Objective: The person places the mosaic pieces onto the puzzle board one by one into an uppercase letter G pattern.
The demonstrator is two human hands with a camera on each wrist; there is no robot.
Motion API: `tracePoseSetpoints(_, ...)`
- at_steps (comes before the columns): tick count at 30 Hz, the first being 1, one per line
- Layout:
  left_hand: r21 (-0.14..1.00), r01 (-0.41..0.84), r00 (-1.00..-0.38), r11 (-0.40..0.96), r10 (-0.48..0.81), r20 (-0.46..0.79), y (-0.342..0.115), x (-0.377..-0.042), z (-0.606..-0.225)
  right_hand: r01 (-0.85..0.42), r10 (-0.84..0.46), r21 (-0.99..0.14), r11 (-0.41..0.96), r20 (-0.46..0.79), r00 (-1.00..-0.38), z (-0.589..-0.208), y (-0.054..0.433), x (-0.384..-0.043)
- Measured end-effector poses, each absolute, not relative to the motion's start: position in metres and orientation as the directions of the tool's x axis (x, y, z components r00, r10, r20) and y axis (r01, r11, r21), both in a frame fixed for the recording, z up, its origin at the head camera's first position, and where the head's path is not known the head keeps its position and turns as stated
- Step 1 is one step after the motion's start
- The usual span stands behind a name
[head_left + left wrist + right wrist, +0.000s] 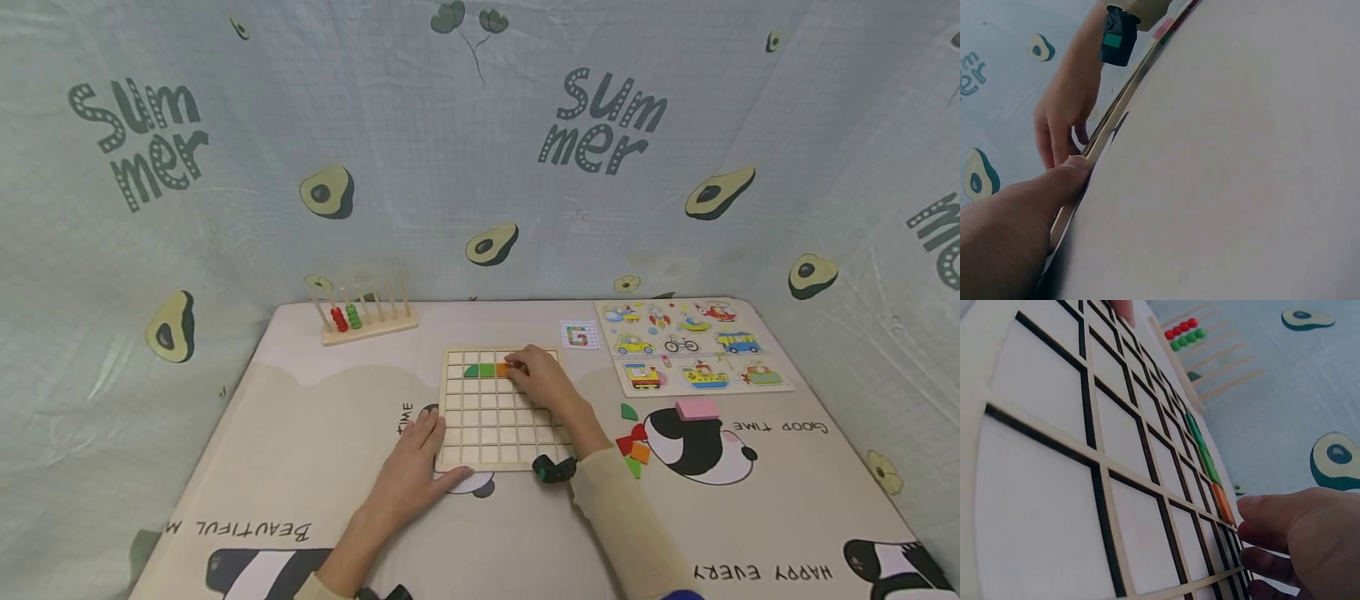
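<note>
A wooden grid board lies in front of me. In one of its upper rows sit a dark green rounded tile, a light green tile and an orange tile. My right hand has its thumb and index finger bent at the orange tile's right side. From the right wrist view, this orange tile lies in the grid beside the thumb tip; the exact contact is partly hidden. My left hand rests at the board's lower left corner, fingers straight along the side, thumb against the near edge.
Loose coloured tiles lie right of the board, near a pink block. A pattern card and a vehicle puzzle board are at the back right. At the back left stands a peg rack with red and green beads.
</note>
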State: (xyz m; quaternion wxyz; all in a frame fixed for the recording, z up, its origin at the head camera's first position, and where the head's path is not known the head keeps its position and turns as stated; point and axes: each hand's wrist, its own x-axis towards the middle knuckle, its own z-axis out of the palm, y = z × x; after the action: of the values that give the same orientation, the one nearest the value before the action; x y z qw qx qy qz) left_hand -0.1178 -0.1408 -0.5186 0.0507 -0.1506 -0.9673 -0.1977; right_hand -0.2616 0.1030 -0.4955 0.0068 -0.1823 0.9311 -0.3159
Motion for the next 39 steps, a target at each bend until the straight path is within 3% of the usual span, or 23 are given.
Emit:
tracePoseSetpoints(17,0.373,0.324,-0.945,0.869,0.277,0.177,-0.141,-0.119,-0.521,-0.233,-0.253,-0.628,0.743,0.059,-0.966,-0.482,0.123,-0.243)
tracePoseSetpoints(39,0.379,0.326,-0.944,0.866,0.279,0.174,-0.141,-0.120,-0.523,-0.256,-0.222,-0.585,0.770,0.130,-0.966,-0.482,0.166,-0.215)
